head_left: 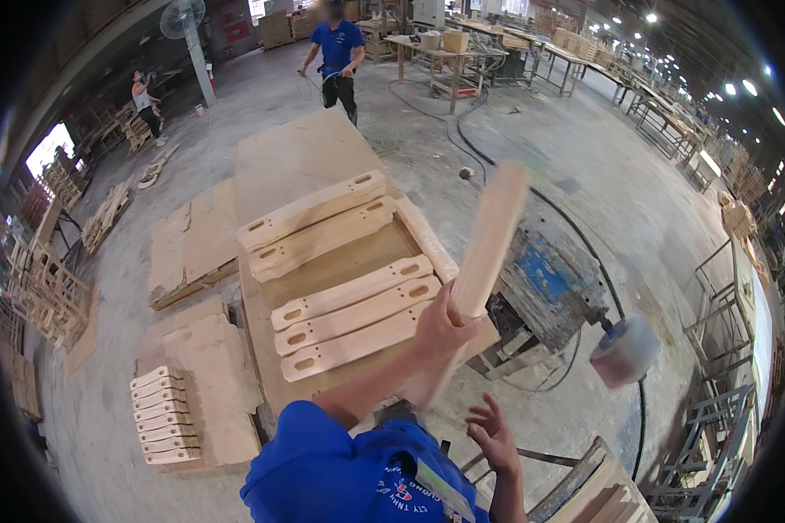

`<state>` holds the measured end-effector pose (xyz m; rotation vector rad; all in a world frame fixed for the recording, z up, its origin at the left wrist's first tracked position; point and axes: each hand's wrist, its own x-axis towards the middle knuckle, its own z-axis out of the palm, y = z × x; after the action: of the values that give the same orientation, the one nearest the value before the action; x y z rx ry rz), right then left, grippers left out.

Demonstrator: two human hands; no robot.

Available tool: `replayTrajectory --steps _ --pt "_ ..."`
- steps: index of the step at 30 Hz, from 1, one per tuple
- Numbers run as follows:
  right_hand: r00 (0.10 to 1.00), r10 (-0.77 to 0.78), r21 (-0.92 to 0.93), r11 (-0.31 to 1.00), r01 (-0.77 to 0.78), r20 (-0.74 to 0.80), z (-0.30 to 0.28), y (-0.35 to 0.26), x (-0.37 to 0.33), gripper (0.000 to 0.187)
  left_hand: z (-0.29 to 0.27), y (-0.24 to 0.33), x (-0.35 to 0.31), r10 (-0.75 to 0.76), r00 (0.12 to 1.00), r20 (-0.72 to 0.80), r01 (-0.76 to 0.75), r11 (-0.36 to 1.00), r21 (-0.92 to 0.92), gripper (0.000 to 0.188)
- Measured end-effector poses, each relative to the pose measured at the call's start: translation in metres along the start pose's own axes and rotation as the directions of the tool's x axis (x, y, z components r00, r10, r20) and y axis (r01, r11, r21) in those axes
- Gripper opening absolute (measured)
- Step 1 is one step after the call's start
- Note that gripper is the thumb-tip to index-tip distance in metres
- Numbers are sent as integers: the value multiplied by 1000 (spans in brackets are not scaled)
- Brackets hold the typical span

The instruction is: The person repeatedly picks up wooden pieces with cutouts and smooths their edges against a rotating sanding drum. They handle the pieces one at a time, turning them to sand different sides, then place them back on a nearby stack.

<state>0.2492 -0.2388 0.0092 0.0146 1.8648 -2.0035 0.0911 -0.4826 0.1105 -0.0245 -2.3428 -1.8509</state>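
Wooden slat (492, 235) tilts, gripped in our left hand (445, 326), mid-frame; lower centre, our right hand (495, 436) hangs loosely spread.

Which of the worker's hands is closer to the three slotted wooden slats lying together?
Left. The left hand, its grip around a raised wooden board, is by the right ends of the slotted wooden slats; the right hand is farther away, open, toward the lower right.

Left of the left hand (449, 322), which holds a board (490, 235), three slats (358, 314) lie on a panel (301, 152), two farther slats (312, 208) beyond them; a person (338, 48) stands past its far end. Farther left, a slat row (164, 418) rests on another sheet (214, 375). A machine (545, 270) stands ahead and right of the right hand (495, 436).
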Motion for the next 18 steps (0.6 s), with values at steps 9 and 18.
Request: replayTrajectory --steps 9,18 --pt "974 107 -131 988 -82 197 41 -100 116 55 -49 -34 9 229 901 -367 -211 973 90 104" --pt "865 273 -60 960 -274 421 43 -113 153 52 -173 -49 34 517 851 90 -454 639 621 110"
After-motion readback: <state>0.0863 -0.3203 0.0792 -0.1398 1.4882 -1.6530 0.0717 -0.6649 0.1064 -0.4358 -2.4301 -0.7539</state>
